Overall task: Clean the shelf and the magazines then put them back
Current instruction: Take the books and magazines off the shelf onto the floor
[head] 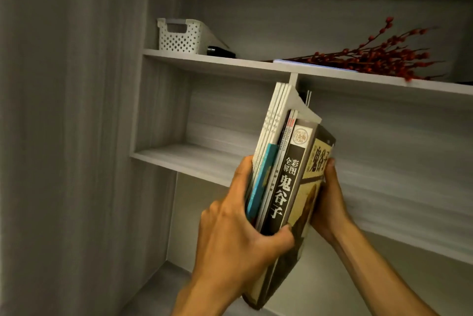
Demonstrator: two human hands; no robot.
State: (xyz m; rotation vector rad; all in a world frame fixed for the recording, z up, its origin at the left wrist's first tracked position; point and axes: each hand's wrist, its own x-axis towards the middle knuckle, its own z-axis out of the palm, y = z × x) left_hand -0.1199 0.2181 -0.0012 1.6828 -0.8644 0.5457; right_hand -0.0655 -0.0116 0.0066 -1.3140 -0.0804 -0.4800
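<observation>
A stack of magazines and books [286, 162] stands upright in the air in front of the grey wooden shelf [189, 159], spines toward me. The thickest has a black spine with white Chinese characters; thin white magazines and a teal one sit on its left. My left hand [238, 233] grips the stack from the left and below, thumb across the black spine. My right hand [330, 200] holds the stack's right side, fingers curled over the yellow cover. The shelf board behind the stack is bare.
The board above carries a white perforated basket [179, 36], a small dark object [220, 51], a flat notebook [289, 61] and red berry branches [378, 57]. A thin divider [293, 80] hangs under that board. A tall cabinet side panel [76, 136] stands at the left.
</observation>
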